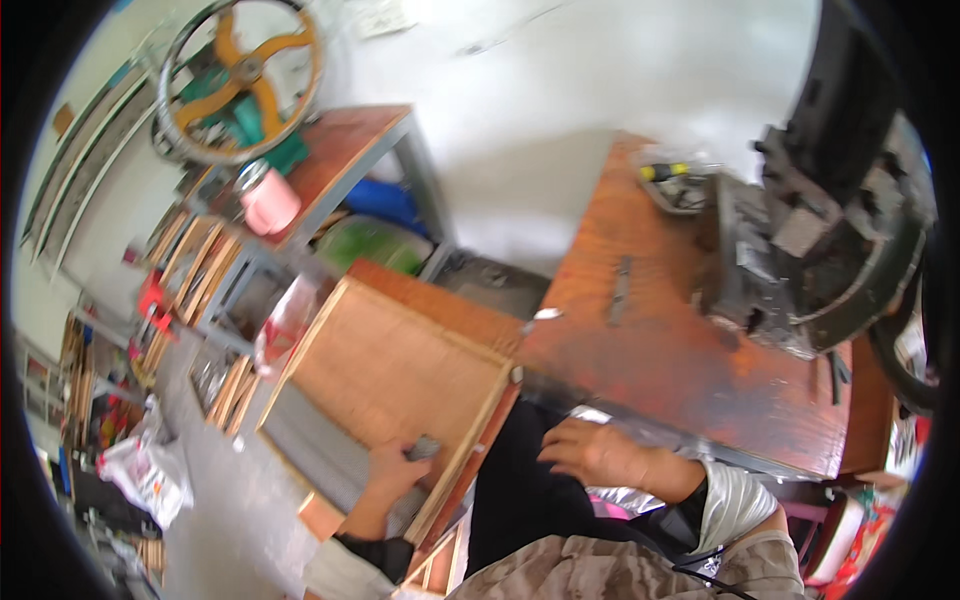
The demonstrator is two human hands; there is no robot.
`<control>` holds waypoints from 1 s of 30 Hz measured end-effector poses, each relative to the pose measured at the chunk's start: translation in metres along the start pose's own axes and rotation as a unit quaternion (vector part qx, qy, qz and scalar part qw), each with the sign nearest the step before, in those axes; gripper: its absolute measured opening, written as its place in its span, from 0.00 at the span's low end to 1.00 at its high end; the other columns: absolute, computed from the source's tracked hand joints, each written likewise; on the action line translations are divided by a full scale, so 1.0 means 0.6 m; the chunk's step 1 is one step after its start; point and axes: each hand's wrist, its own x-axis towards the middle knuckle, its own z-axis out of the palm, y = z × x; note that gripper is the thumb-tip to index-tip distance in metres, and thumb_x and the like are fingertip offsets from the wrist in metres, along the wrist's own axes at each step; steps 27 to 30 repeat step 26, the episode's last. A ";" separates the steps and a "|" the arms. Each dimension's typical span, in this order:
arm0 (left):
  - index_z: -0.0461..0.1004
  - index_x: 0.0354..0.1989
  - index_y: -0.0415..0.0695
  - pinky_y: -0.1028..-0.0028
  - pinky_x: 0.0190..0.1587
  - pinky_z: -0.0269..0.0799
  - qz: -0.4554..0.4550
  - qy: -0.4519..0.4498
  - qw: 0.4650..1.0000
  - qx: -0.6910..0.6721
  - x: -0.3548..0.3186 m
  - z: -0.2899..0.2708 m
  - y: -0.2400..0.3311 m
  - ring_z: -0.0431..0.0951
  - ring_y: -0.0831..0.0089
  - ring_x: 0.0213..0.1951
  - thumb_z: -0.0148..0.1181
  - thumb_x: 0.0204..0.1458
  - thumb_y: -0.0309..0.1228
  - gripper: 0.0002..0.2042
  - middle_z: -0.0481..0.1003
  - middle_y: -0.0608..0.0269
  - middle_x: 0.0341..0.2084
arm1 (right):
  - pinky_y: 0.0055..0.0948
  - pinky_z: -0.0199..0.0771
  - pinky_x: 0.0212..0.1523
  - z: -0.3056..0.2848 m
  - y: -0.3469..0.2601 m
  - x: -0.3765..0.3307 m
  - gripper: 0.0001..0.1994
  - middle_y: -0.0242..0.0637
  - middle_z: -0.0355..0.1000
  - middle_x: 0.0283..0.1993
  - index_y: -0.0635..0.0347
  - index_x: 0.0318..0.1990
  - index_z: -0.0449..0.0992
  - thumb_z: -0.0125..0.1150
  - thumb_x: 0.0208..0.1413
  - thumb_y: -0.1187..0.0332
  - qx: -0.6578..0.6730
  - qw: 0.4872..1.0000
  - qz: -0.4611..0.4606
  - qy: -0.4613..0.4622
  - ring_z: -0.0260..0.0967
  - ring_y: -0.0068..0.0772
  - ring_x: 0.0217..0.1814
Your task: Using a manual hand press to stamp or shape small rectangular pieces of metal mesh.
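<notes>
My left hand [392, 472] lies in the near corner of a shallow wooden tray [385, 360] with a raised pale rim, and its fingers pinch a small dark grey piece [421, 447]. A grey mesh-like strip [310, 440] runs along the tray's left side. My right hand [600, 455] rests on my dark trousers [520, 490] just under the edge of the worn orange-brown worktable [660, 350], fingers loosely bent and apart, with nothing visibly in them. A silvery sleeve [735, 505] covers that wrist.
A heavy dark metal machine [820, 250] stands on the table's right. A clear tub [675, 180] and a flat metal strip [620, 290] lie near it. At the far left are a handwheel machine [240, 80], a pink cup [268, 200], stacked wooden frames [190, 270] and a plastic bag [150, 470].
</notes>
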 end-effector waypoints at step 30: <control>0.71 0.51 0.42 0.61 0.51 0.64 0.521 -0.147 0.839 0.052 0.046 0.152 0.540 0.67 0.51 0.48 0.66 0.40 0.30 0.25 0.68 0.50 0.45 | 0.73 0.31 0.61 -0.165 0.009 -0.170 0.45 0.47 0.42 0.71 0.61 0.65 0.54 0.51 0.47 0.36 -0.265 0.867 0.418 0.054 0.30 0.56 0.74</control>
